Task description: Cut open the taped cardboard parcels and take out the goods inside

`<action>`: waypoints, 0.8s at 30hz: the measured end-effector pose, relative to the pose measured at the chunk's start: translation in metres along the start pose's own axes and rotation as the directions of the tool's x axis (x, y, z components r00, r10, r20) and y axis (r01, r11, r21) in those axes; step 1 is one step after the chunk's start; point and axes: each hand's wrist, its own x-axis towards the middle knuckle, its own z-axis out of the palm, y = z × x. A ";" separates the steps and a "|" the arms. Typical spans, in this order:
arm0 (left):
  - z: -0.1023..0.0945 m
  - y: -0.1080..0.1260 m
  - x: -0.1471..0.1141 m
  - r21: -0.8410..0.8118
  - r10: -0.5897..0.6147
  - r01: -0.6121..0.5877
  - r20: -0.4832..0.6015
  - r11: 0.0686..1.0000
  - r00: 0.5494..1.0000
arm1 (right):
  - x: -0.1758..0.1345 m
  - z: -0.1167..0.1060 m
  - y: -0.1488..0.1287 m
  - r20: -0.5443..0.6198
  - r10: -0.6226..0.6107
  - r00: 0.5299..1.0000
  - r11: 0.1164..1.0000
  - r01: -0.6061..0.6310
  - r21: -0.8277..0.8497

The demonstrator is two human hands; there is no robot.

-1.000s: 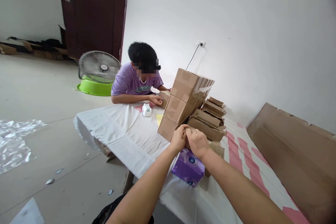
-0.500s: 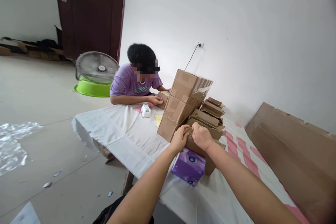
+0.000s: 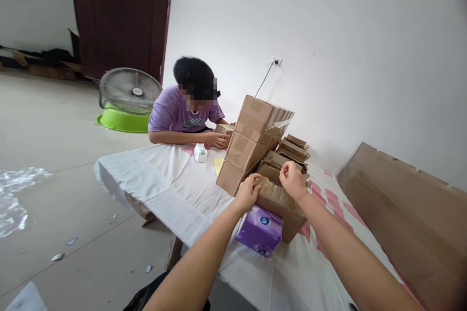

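Observation:
Near me on the cloth-covered table is a cardboard box [image 3: 282,214], its top flaps lying down with a shiny strip along them that looks like clear tape. My left hand [image 3: 248,193] grips its left top edge with bent fingers. Over the far edge of the top, my right hand [image 3: 294,181] is closed in a pinch; whatever it may hold is too small to make out. A purple tissue pack [image 3: 260,230] leans against the near side of this box. Behind it stand several cardboard boxes with raised flaps [image 3: 279,158].
A stack of taped boxes [image 3: 245,146] rises left of the open-flapped ones. Across the table [image 3: 175,189], a person in purple [image 3: 182,112] handles a small box [image 3: 223,129] beside a white tape dispenser [image 3: 200,152]. A large cardboard sheet [image 3: 401,218] stands at right.
My right hand has moved right, away from my left hand, across the box top. My left hand stays at the box edge. The other person's hand has shifted slightly on the small box.

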 end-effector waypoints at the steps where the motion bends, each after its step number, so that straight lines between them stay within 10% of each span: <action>1: 0.000 0.000 0.000 -0.007 -0.002 0.002 -0.002 1.000 1.000 | -0.003 -0.004 0.002 -0.006 -0.017 1.000 1.000 0.017 0.015; 8: 0.002 0.003 0.001 -0.030 -0.009 0.008 -0.031 1.000 0.999 | -0.032 0.006 -0.025 0.012 -0.210 0.978 0.976 0.210 0.051; 24: 0.009 -0.004 0.002 -0.066 0.035 -0.034 0.026 0.997 0.999 | -0.021 0.015 -0.026 0.056 0.154 0.987 0.983 -0.158 0.088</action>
